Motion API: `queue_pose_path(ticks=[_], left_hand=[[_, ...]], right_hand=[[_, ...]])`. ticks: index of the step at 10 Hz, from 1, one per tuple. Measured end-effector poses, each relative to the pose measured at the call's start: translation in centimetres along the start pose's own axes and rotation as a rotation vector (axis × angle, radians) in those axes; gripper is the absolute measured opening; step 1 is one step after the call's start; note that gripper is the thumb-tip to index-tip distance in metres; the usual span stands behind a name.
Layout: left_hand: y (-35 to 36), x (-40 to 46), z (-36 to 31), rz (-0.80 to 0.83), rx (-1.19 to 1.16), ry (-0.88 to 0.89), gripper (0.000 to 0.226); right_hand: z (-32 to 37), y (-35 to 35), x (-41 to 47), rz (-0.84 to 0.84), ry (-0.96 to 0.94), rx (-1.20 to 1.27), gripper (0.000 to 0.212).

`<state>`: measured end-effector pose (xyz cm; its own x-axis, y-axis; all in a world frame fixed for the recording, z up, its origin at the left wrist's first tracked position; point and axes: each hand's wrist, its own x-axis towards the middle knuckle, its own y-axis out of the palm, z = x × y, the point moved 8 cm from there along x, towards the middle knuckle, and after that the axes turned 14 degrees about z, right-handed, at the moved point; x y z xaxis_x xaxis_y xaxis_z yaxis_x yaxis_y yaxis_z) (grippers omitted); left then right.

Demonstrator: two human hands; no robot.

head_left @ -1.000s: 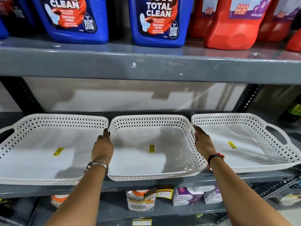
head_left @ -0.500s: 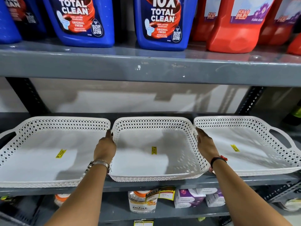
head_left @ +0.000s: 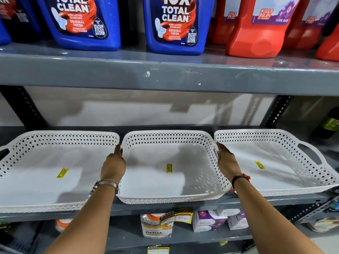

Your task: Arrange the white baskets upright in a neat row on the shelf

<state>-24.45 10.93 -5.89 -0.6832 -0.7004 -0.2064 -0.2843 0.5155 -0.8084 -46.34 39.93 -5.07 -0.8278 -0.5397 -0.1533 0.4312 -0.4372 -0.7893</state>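
Three shallow white lattice baskets lie flat side by side on the grey middle shelf point(head_left: 183, 205): the left basket point(head_left: 36, 189), the middle basket point(head_left: 156, 187) and the right basket point(head_left: 286, 180). Each carries a small yellow sticker inside. My left hand point(head_left: 113, 166) holds the middle basket's left wall, fingers tucked between it and the left basket. My right hand point(head_left: 227, 163) grips its right wall by the handle slot, in the gap beside the right basket. The middle basket's front edge overhangs the shelf lip slightly.
The upper shelf point(head_left: 165, 77) close overhead holds blue toilet-cleaner jugs point(head_left: 176, 24) and red jugs point(head_left: 260, 30). A dark bottle point(head_left: 328, 123) stands at the far right. Below are a jar point(head_left: 156, 228), purple boxes point(head_left: 211, 219) and price tags. Black uprights frame the bay.
The view has shifted down slightly, so the shelves sit lower in frame. Both hands stay on the middle basket's sides; the basket sits a little further back.
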Motion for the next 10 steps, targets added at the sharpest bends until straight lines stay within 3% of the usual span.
queue_pose_path(ticks=[6, 8, 9, 10], left_hand=[[0.0, 0.3, -0.1, 0.006, 0.007, 0.026, 0.049], [-0.1, 0.7, 0.1, 0.077, 0.034, 0.031, 0.046], [-0.5, 0.8, -0.1, 0.099, 0.115, 0.003, 0.052], [-1.2, -0.3, -0.6, 0.006, 0.203, 0.028, 0.053]], right_hand=[[0.0, 0.0, 0.1, 0.001, 0.004, -0.012, 0.051], [0.0, 0.6, 0.1, 0.111, 0.057, -0.146, 0.055], [0.8, -0.2, -0.6, 0.047, 0.102, -0.33, 0.052], [1.6, -0.3, -1.5, -0.023, 0.076, -0.418, 0.052]])
